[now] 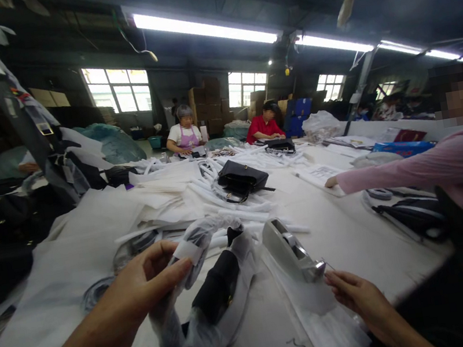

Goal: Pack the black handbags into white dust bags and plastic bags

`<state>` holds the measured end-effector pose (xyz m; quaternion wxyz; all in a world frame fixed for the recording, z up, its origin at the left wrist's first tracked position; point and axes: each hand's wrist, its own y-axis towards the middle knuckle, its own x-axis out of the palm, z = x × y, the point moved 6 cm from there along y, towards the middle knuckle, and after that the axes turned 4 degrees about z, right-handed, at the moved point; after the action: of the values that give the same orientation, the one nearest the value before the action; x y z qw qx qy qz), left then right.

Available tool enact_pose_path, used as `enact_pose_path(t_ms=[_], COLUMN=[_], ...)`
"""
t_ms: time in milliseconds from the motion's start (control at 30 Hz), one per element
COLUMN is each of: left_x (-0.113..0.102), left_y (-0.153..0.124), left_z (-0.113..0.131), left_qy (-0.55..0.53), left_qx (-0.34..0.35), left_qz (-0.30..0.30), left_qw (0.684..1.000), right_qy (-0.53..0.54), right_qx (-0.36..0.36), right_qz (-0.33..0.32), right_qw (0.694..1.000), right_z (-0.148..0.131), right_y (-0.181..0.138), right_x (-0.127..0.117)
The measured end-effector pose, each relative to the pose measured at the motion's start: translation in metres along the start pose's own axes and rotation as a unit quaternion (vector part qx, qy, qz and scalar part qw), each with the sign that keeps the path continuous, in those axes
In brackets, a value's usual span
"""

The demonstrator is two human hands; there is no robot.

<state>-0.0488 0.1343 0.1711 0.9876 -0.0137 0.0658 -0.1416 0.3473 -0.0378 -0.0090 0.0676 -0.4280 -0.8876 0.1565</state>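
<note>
My left hand (153,274) is closed, thumb against fingers, on a grey strap (199,234) wrapped in clear plastic, with a white patch under the thumb. The strap loops over toward a black bag (217,287) that lies in front of me, partly covered by thin white wrapping. At the right, my right hand (355,289) pinches the end of the tape (326,265) at the cutter of a grey tape dispenser (285,247). The dispenser rests on a stack of translucent plastic bags (325,323).
White sheets (102,217) spread over the left of the table. Beyond them lie white tubes (205,201) and a black handbag (243,177). A co-worker's pink sleeve (388,163) reaches in from the right, near a dark bag (414,215). Two people sit across the table.
</note>
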Motion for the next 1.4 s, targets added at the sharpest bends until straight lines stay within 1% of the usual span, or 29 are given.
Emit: enact_pose_path(t_ms=[133,333,400,467,533,567,600,633,667,700,733,767,833,867,933,967,1033,1100,1167,1233,1300,1400], left_x=[0.001,0.005,0.006,0.007,0.007,0.007,0.008,0.009,0.010,0.010,0.011,0.011,0.012,0.012,0.012,0.011,0.009,0.007,0.007,0.007,0.010,0.013], left_y=[-0.004,-0.006,-0.006,-0.006,-0.007,-0.008,-0.008,-0.009,-0.010,-0.011,-0.011,-0.012,-0.013,-0.013,-0.014,-0.014,-0.014,-0.014,-0.015,-0.015,-0.016,-0.018], left_z=[0.001,0.004,0.004,0.004,0.004,0.004,0.005,0.005,0.006,0.007,0.007,0.008,0.009,0.011,0.013,0.015,0.015,0.015,0.014,0.013,0.012,0.013], left_qy=[0.004,-0.007,-0.029,-0.050,-0.061,-0.064,-0.066,-0.068,-0.069,-0.069,-0.066,-0.063,-0.051,-0.040,-0.011,0.005,0.033,0.048,0.051,0.039,0.004,-0.063], left_qx=[-0.004,0.016,0.026,0.034,0.039,0.042,0.045,0.050,0.057,0.064,0.071,0.077,0.094,0.106,0.134,0.146,0.162,0.176,0.183,0.175,0.152,0.120], left_qz=[-0.009,-0.037,-0.049,-0.058,-0.065,-0.068,-0.070,-0.074,-0.078,-0.078,-0.073,-0.066,-0.056,-0.053,-0.042,-0.033,-0.008,0.008,0.008,-0.007,-0.039,-0.088], left_qw=[1.000,0.999,0.998,0.996,0.995,0.995,0.994,0.994,0.993,0.992,0.993,0.993,0.993,0.992,0.990,0.989,0.986,0.983,0.982,0.984,0.988,0.987], right_qy=[0.015,0.040,0.025,-0.007,-0.021,-0.015,-0.005,0.005,0.001,-0.016,-0.011,0.004,0.027,0.029,0.013,-0.004,-0.044,-0.076,-0.090,-0.090,-0.091,-0.088], right_qx=[-0.011,0.009,-0.001,-0.012,-0.018,-0.022,-0.030,-0.042,-0.074,-0.102,-0.141,-0.174,-0.206,-0.215,-0.237,-0.246,-0.260,-0.267,-0.271,-0.269,-0.261,-0.225], right_qz=[0.025,0.009,0.011,0.028,0.048,0.050,0.038,0.014,-0.022,-0.080,-0.114,-0.157,-0.243,-0.284,-0.328,-0.333,-0.320,-0.301,-0.292,-0.293,-0.301,-0.307], right_qw=[1.000,0.999,1.000,1.000,0.998,0.998,0.999,0.999,0.997,0.991,0.983,0.972,0.947,0.934,0.914,0.910,0.910,0.912,0.913,0.913,0.913,0.920], right_z=[0.005,0.012,0.015,0.017,0.016,0.012,0.004,-0.006,-0.021,-0.037,-0.055,-0.073,-0.102,-0.112,-0.126,-0.130,-0.131,-0.130,-0.129,-0.128,-0.126,-0.116], right_y=[0.006,0.007,0.011,0.015,0.014,0.008,-0.002,-0.016,-0.034,-0.056,-0.079,-0.103,-0.142,-0.157,-0.174,-0.177,-0.176,-0.172,-0.168,-0.166,-0.163,-0.156], right_x=[0.000,0.004,0.000,-0.006,-0.006,0.000,0.011,0.027,0.048,0.074,0.099,0.124,0.171,0.192,0.220,0.228,0.237,0.238,0.237,0.235,0.234,0.233])
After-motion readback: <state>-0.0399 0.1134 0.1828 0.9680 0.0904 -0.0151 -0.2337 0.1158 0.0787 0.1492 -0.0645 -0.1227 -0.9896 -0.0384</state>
